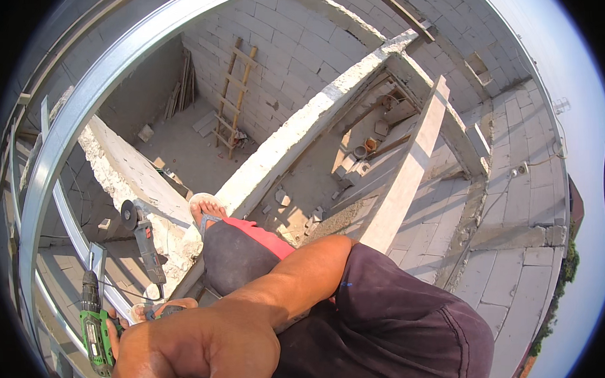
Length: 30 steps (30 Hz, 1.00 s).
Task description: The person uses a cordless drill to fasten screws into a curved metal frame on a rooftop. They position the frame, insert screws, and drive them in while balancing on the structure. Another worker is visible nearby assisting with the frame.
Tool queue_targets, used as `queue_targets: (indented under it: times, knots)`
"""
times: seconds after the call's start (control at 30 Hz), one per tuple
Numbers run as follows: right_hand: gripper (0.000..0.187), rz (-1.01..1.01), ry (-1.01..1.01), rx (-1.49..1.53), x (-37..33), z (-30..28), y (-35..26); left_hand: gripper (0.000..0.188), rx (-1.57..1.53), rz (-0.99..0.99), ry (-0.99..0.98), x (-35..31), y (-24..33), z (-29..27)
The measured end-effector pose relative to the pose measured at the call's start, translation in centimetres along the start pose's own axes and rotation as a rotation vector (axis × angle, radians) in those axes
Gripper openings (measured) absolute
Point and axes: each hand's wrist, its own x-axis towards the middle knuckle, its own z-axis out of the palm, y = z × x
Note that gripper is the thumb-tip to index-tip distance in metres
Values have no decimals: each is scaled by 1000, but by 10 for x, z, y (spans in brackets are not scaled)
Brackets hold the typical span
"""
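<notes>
A green and black cordless drill (97, 333) is at the lower left, its chuck pointing away from me. Fingers of my left hand (115, 322) curl against the grip; the rest of that hand is hidden. My right arm crosses in front, and my right hand (201, 346) is nearest to me with its back up and fingers curled under. Whatever it holds, if anything, is out of sight. Just beyond the drill, an angle grinder (148, 248) with a dark disc rests at the rough wall top (174, 243), its cord trailing, touched by neither hand.
Shiny metal channels (58, 144) arch along the left. My sandalled foot (206, 207) rests by a narrow concrete beam (301, 139). Far below are a bamboo ladder (236, 98), a bucket (360, 151) and rubble. A wooden plank (408, 168) slants across the right, near block walls (515, 181).
</notes>
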Motion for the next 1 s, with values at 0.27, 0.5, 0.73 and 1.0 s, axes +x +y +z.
queue_targets:
  times: [0.27, 0.5, 0.73, 1.0]
  knots:
    - [15, 728, -198, -1482, -33, -23, -44, 32, -135, 27, -58, -11, 2, 8]
    - [17, 712, -104, -1784, -35, -29, -31, 26, -127, -26, -64, -22, 9, 27]
    - [16, 685, -96, -1901, -38, -30, -28, 26, -183, 124, 100, -9, 9, 19]
    - [17, 669, -32, -1985, -43, -35, -35, 31, -216, 170, 71, 7, 17, 15]
